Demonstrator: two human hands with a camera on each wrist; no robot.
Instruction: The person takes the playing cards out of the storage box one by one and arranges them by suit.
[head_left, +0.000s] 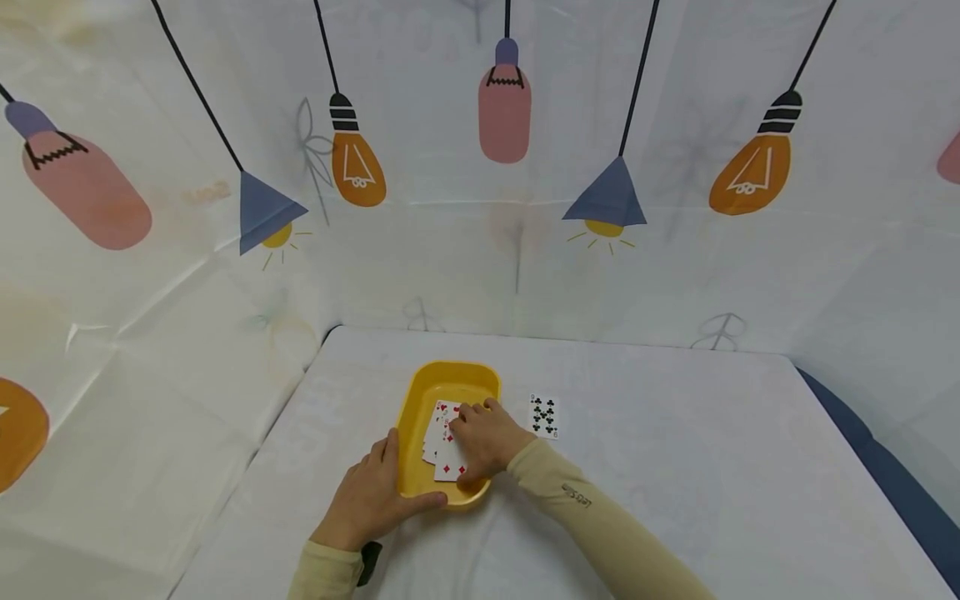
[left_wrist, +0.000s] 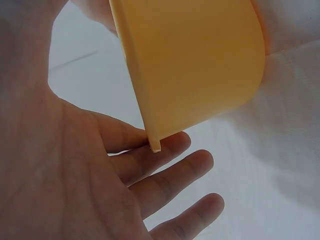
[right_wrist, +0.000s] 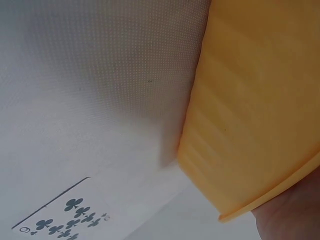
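Note:
A yellow tray [head_left: 450, 371] stands on the white-covered table. My left hand [head_left: 372, 494] holds its near left corner, thumb along the near rim and fingers at the left side. In the left wrist view, the index finger [left_wrist: 165, 150] meets the rim while the other fingers spread below it. My right hand [head_left: 486, 439] reaches into the tray over several overlapping playing cards. Its fingers and thumb curl at the ends of the top card, a diamond card [head_left: 447, 465], and cover its right side. Outside, right of the tray, a clubs card [head_left: 543, 417] lies face up.
The white table cover [head_left: 675, 467] extends right of the tray. Behind it hangs a white sheet [head_left: 450, 250] printed with lamps and bulbs. Dark blue material [head_left: 862, 450] shows past the table's right edge.

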